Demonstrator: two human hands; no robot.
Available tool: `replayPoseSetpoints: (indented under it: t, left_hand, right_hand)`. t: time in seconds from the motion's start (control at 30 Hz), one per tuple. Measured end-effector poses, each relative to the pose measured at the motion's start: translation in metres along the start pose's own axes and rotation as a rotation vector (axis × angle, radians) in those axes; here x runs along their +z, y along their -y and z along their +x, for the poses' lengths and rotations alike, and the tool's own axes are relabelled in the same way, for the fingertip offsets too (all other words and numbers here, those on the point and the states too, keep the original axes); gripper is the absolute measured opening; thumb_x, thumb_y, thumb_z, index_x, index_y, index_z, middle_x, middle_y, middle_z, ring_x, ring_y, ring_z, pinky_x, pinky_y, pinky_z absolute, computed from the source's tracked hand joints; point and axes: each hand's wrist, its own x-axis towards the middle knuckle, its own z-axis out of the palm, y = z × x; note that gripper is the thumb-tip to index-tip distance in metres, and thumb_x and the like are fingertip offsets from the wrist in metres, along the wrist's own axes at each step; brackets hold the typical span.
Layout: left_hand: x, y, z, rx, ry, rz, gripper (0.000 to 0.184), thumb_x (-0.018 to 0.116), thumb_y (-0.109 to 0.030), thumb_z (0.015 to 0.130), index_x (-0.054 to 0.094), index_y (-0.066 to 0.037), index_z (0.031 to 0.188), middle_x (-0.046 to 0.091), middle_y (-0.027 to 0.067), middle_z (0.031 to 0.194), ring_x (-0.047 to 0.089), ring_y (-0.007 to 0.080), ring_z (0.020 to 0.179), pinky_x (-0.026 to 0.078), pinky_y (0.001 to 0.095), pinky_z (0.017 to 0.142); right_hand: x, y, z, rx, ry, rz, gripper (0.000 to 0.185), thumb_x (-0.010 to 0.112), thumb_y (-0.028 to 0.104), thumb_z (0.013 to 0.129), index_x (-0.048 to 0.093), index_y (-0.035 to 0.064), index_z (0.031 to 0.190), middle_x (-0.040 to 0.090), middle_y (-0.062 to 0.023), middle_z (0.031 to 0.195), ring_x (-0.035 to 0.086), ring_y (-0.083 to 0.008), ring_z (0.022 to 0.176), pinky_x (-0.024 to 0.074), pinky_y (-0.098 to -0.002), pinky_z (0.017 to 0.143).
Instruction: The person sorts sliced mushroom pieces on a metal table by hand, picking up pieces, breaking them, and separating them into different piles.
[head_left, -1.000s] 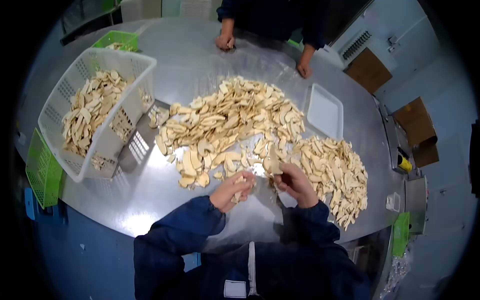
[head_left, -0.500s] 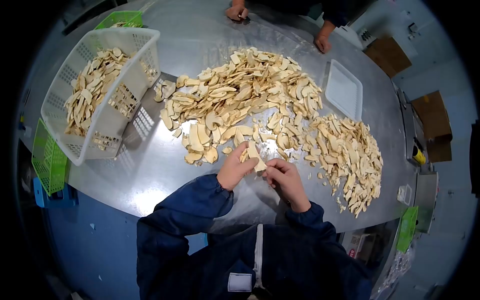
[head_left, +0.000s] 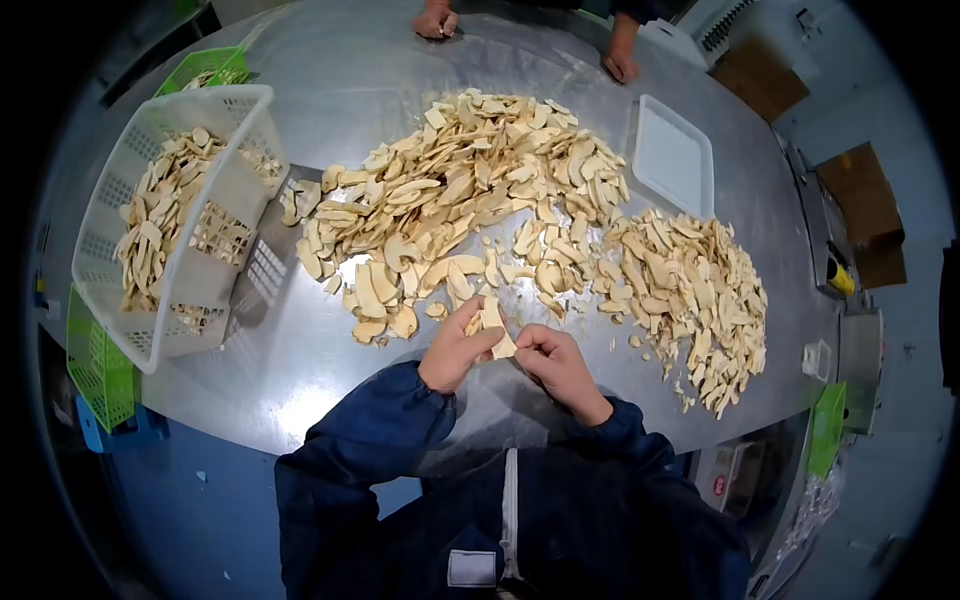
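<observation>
My left hand (head_left: 453, 352) is closed around a pale dried mushroom slice (head_left: 496, 322), with the thumb lying across it. At the slice's lower right end, my right hand (head_left: 562, 372) pinches its edge between thumb and fingers. Both hands are above the metal table, just in front of a large heap of mushroom slices (head_left: 470, 185). A second heap of smaller slices (head_left: 695, 300) spreads to the right of my right hand. Several broad slices (head_left: 375, 290) lie loose to the left of my hands.
A white perforated basket (head_left: 185, 300) holding slices stands at the left, near green baskets (head_left: 98, 365). Behind the right heap lies a shallow white tray (head_left: 675, 155). Across the metal table (head_left: 300, 385), another person's hands (head_left: 436, 22) rest near the far edge.
The whole view has shifted slightly, with the heaps and basket appearing further left. Both hands keep hold of the same slice, and its angle has changed little.
</observation>
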Motion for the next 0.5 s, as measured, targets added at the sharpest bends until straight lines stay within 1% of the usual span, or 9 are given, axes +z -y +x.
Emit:
replayPoseSetpoints:
  t: [0.1, 0.2, 0.3, 0.37, 0.4, 0.47, 0.5]
  left_hand:
    - [0.000, 0.001, 0.000, 0.007, -0.003, 0.012, 0.019, 0.059, -0.011, 0.084, 0.053, -0.005, 0.101, 0.053, -0.0017, 0.079, 0.047, 0.0054, 0.063, 0.037, 0.0194, 0.055]
    - [-0.001, 0.001, -0.001, 0.003, -0.006, 0.016, 0.020, 0.059, -0.011, 0.084, 0.053, -0.005, 0.102, 0.053, -0.0015, 0.080, 0.047, 0.0054, 0.063, 0.037, 0.0193, 0.055]
    - [-0.001, 0.001, 0.000, 0.010, 0.005, 0.006, 0.020, 0.059, -0.011, 0.083, 0.053, -0.005, 0.102, 0.054, -0.0012, 0.081, 0.048, 0.0055, 0.064, 0.038, 0.0191, 0.056]
    - [-0.002, 0.003, 0.000, 0.024, 0.011, 0.013, 0.020, 0.059, -0.011, 0.083, 0.053, -0.005, 0.102, 0.054, -0.0012, 0.081, 0.048, 0.0055, 0.064, 0.038, 0.0189, 0.056]
    - [-0.003, 0.003, 0.001, 0.014, 0.019, -0.012, 0.021, 0.057, -0.010, 0.083, 0.052, -0.005, 0.103, 0.055, -0.0004, 0.084, 0.048, 0.0053, 0.065, 0.038, 0.0187, 0.056]
    - [-0.003, 0.002, 0.001, -0.008, 0.035, -0.061, 0.023, 0.055, -0.007, 0.083, 0.050, -0.005, 0.105, 0.057, 0.0010, 0.090, 0.049, 0.0050, 0.067, 0.038, 0.0183, 0.055]
    - [-0.004, 0.002, 0.002, -0.019, 0.050, -0.047, 0.023, 0.055, -0.007, 0.083, 0.050, -0.005, 0.105, 0.057, 0.0009, 0.090, 0.049, 0.0050, 0.067, 0.038, 0.0182, 0.055]
  right_hand:
    - [-0.002, -0.001, 0.000, 0.016, 0.017, -0.015, 0.006, 0.056, 0.005, 0.083, 0.055, 0.0045, 0.076, 0.045, 0.0087, 0.062, 0.037, 0.0012, 0.056, 0.0280, -0.0173, 0.048]
    - [0.000, -0.001, 0.001, 0.014, 0.025, 0.003, 0.007, 0.053, 0.005, 0.085, 0.052, 0.0037, 0.077, 0.043, 0.0059, 0.059, 0.037, -0.0008, 0.051, 0.0274, -0.0180, 0.045]
    - [-0.001, -0.004, 0.002, 0.009, 0.049, 0.050, 0.006, 0.054, 0.005, 0.084, 0.053, 0.0037, 0.078, 0.044, 0.0051, 0.059, 0.037, -0.0015, 0.050, 0.0283, -0.0180, 0.045]
    - [0.000, 0.002, 0.000, 0.047, 0.054, 0.091, 0.008, 0.052, 0.006, 0.085, 0.052, 0.0042, 0.077, 0.043, 0.0045, 0.058, 0.037, -0.0029, 0.048, 0.0277, -0.0185, 0.044]
    - [0.001, 0.004, 0.000, 0.066, 0.058, 0.112, 0.009, 0.052, 0.006, 0.085, 0.051, 0.0045, 0.076, 0.043, 0.0041, 0.057, 0.037, -0.0036, 0.047, 0.0275, -0.0188, 0.043]
    - [-0.008, 0.000, 0.004, 0.037, 0.020, 0.358, 0.014, 0.049, 0.008, 0.086, 0.051, 0.0048, 0.073, 0.043, 0.0018, 0.055, 0.036, -0.0053, 0.044, 0.0270, -0.0199, 0.041]
    - [-0.012, -0.002, 0.006, 0.023, -0.004, 0.481, 0.016, 0.048, 0.009, 0.087, 0.051, 0.0050, 0.071, 0.044, 0.0007, 0.053, 0.035, -0.0061, 0.042, 0.0268, -0.0205, 0.040]
